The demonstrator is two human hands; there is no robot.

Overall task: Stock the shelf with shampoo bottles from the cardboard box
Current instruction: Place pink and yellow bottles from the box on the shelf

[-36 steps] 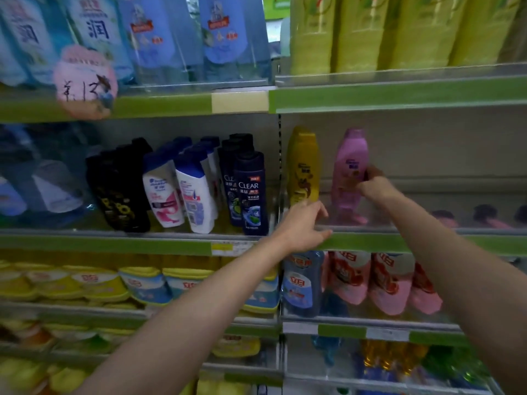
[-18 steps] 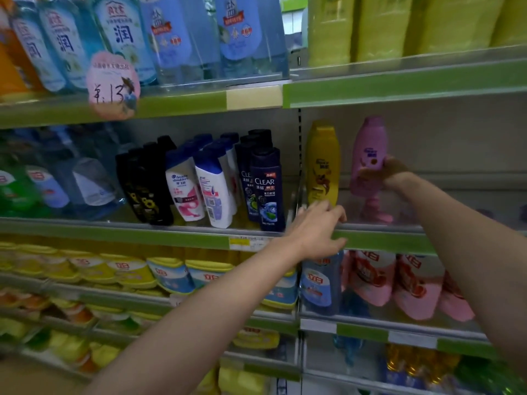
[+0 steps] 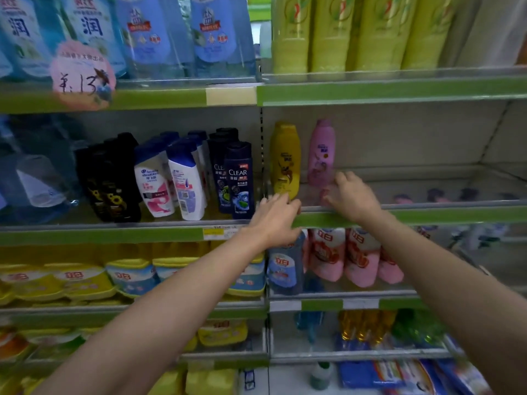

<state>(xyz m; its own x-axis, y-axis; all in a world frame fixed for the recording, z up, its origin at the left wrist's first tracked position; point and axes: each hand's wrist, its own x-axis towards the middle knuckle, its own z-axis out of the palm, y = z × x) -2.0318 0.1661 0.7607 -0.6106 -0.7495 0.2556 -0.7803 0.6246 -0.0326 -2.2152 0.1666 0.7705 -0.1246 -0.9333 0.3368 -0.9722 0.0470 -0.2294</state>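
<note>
A pink shampoo bottle point(image 3: 321, 152) stands upright on the middle shelf point(image 3: 427, 216), just right of a yellow bottle point(image 3: 285, 159). My right hand point(image 3: 352, 196) hovers in front of the pink bottle's base with fingers spread, holding nothing. My left hand point(image 3: 278, 218) rests on the shelf's green front rail below the yellow bottle, fingers apart and empty. The shelf to the right of the pink bottle is bare. No cardboard box is in view.
Dark CLEAR bottles point(image 3: 239, 179), white and blue bottles point(image 3: 185, 181) and black bottles point(image 3: 114, 181) fill the left bay. Pink refill pouches point(image 3: 345, 256) hang below. Yellow-green bottles point(image 3: 356, 32) and blue pouches line the top shelf, with a pink price tag point(image 3: 82, 75).
My right hand has let go of the pink bottle and dropped to the shelf edge. The left hand has slid slightly along the rail. The camera has moved closer.
</note>
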